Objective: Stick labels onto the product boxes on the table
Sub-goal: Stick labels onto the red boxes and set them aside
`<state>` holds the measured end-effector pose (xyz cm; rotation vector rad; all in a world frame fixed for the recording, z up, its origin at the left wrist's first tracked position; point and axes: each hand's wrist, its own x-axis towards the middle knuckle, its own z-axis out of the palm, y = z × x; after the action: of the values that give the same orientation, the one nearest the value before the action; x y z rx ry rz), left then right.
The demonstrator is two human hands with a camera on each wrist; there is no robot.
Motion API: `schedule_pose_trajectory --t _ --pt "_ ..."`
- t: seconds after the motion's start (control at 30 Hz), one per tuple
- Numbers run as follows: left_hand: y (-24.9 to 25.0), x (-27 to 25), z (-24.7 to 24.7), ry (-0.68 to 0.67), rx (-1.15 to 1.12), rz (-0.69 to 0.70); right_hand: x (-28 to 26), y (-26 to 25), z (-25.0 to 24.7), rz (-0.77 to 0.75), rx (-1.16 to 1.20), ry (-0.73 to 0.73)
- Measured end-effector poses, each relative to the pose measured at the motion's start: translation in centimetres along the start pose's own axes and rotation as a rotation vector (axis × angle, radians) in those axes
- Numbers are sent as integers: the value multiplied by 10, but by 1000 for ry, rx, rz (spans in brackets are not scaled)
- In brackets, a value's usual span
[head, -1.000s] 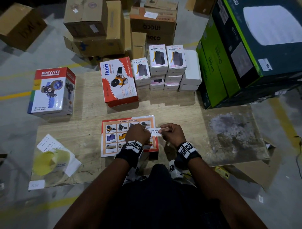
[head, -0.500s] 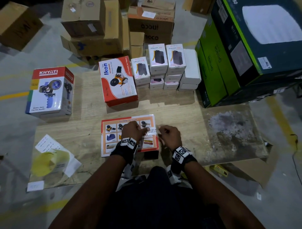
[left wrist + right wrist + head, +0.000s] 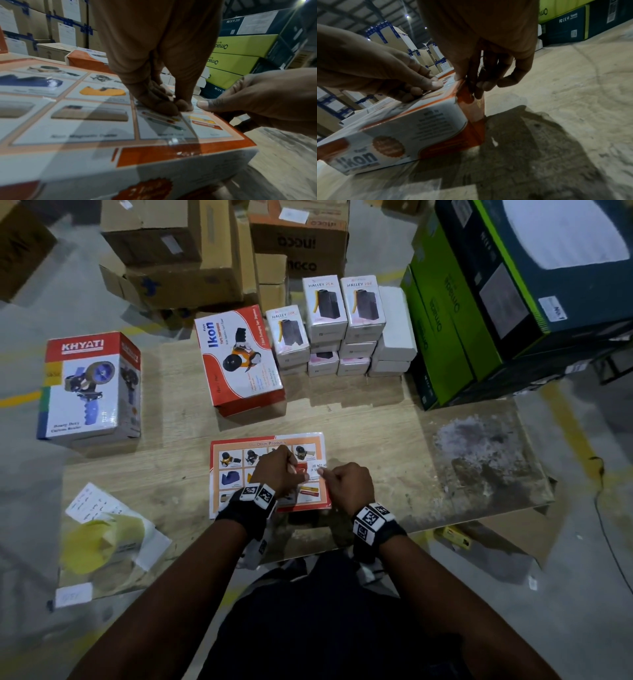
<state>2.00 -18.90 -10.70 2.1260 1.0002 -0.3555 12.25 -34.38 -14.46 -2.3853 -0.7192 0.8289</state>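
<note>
An orange and white Ikon box [image 3: 239, 474] lies flat near the table's front edge. A small white printed label [image 3: 317, 469] lies on the right part of its top face. My left hand [image 3: 279, 470] is on top of the box, thumb and fingertips [image 3: 163, 108] curled together and pinching the label's left end down against the top. My right hand [image 3: 346, 484] is at the box's right edge [image 3: 464, 94]. Its thumb [image 3: 204, 105] lies on the top by the label's right end. Its fingers [image 3: 481, 83] curl down the orange side.
On the wooden table [image 3: 376, 433] stand a Khyati box [image 3: 89, 385] at the left, a second Ikon box [image 3: 239, 361] and stacked Halley boxes [image 3: 342, 313] at the back. Green cartons [image 3: 445, 320] rise at the right. Yellow backing paper and sheets [image 3: 102, 535] lie front left.
A second ago both hands held the label stretched between them just above the box's right edge. They have lowered it onto the top face, and the right hand has moved onto the box's edge.
</note>
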Motion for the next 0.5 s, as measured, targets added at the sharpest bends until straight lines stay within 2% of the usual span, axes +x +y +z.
schedule_pose_trajectory --t 0.13,0.3,0.43,0.5 --pt "0 -1 -2 -10 17 10 -7 2 -7 5 129 14" --pt "1 -7 7 100 30 30 -16 5 -20 -19 260 -73" --pt "0 -7 3 16 27 52 -6 14 -35 -110 214 -261" --pt "-3 -12 0 -49 58 124 8 19 -44 -193 135 -269"
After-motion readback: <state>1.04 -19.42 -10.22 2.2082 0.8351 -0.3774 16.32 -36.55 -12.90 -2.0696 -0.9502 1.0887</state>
